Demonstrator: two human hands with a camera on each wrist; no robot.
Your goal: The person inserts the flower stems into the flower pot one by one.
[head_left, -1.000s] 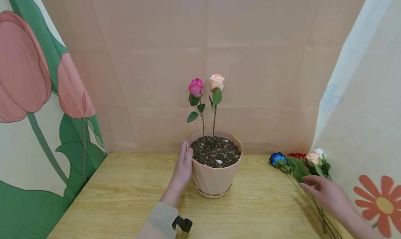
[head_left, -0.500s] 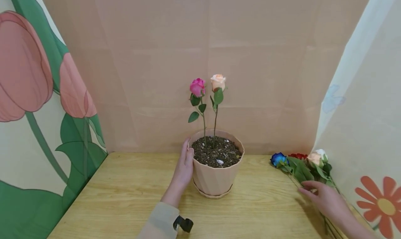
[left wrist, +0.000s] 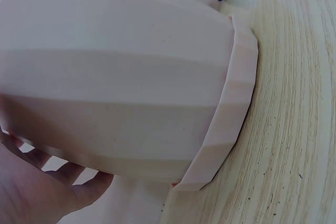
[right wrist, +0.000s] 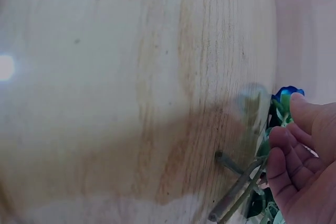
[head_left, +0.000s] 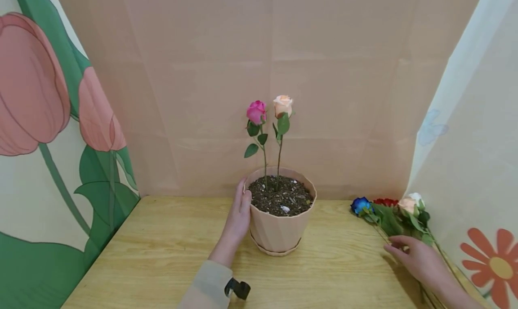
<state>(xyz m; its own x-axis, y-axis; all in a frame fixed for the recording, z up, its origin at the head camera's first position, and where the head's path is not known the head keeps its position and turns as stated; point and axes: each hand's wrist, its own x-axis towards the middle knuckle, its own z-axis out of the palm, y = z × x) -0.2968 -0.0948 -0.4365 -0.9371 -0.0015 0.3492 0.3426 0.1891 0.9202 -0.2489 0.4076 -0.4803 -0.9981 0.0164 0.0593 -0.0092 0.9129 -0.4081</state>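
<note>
A pinkish-beige faceted flower pot point(head_left: 279, 231) of dark soil stands on its saucer point(head_left: 276, 252). A magenta rose point(head_left: 256, 113) and a peach rose point(head_left: 283, 106) rise upright from the soil. My left hand point(head_left: 236, 217) rests along the pot's left side, fingers lying against its wall. To the right, my right hand point(head_left: 418, 257) is low over the stems point(right wrist: 233, 195) of several loose flowers. Its fingers are loosely bent, thumb apart, and the tips are right at the stem of a blue rose point(head_left: 361, 205). The hand hides part of the stems.
Beside the blue rose lie a red flower point(head_left: 386, 202) and a peach-white rose point(head_left: 409, 203) with green leaves. The wooden table point(head_left: 162, 246) meets a beige backdrop point(head_left: 194, 97) at its far edge. Printed flower panels flank both sides.
My right hand has moved slightly down along the stems, toward me, showing more of the leaves. The left hand stays at the pot, and the view shifts slightly.
</note>
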